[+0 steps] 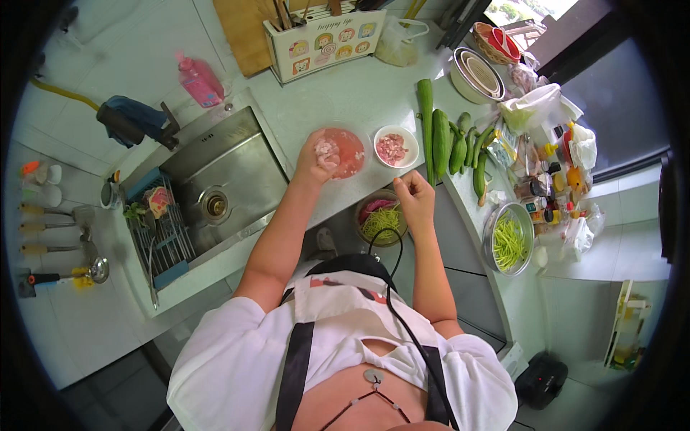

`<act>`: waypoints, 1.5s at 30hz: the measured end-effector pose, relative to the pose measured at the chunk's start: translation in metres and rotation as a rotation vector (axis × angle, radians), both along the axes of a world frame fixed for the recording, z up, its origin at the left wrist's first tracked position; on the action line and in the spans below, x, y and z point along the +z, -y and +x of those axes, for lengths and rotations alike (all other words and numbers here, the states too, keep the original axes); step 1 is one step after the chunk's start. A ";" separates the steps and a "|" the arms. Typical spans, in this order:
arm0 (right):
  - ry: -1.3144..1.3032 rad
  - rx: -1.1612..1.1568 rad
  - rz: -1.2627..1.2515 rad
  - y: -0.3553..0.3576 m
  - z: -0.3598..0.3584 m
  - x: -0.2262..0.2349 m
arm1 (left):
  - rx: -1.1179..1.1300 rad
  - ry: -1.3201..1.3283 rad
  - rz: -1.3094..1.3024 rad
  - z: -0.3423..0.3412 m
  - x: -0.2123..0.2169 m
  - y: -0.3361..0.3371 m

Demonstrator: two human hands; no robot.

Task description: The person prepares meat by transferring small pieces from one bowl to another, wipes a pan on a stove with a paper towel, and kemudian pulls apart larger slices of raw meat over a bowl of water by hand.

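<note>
Left hand (pixel 313 159) grips lumpy, glistening pale-pink meat (pixel 328 153); right hand (pixel 417 197) curled closed

A smooth, lightly glossy finish was shown by the countertop (pixel 302 93). Satin-looking metal was seen in the sink (pixel 241 158) at its left end. Along its far edge, matt wood was presented by the board (pixel 241 29), glossy plastic by the pink bottle (pixel 200 80). Near its front edge, smooth gloss was noted on the white bowl (pixel 413 146).
</note>
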State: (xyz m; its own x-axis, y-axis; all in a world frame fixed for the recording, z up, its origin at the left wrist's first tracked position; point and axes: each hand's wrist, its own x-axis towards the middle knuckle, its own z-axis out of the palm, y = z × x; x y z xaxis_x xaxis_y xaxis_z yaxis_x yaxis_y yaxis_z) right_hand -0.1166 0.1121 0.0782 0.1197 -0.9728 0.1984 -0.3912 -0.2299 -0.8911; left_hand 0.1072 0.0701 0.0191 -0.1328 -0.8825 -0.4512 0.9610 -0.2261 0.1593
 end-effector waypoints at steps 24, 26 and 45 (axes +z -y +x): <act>0.212 -1.204 -0.021 -0.526 -0.075 0.067 | -1.376 -0.345 -0.148 -0.235 0.066 -0.339; 0.269 -1.356 0.011 -0.580 -0.061 0.078 | -1.461 -0.272 -0.071 -0.248 0.072 -0.390; -0.018 -2.031 0.007 -1.004 -0.183 0.065 | -1.924 -0.141 -0.009 -0.452 0.097 -0.807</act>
State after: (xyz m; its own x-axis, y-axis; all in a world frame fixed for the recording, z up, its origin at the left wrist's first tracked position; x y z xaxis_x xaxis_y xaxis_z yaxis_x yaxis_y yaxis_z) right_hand -0.2999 1.1159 0.1427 -0.9242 0.3215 0.2062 -0.0347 0.4669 -0.8837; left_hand -0.3446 0.8768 0.1160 -0.8111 0.4694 -0.3490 -0.5359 -0.8355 0.1218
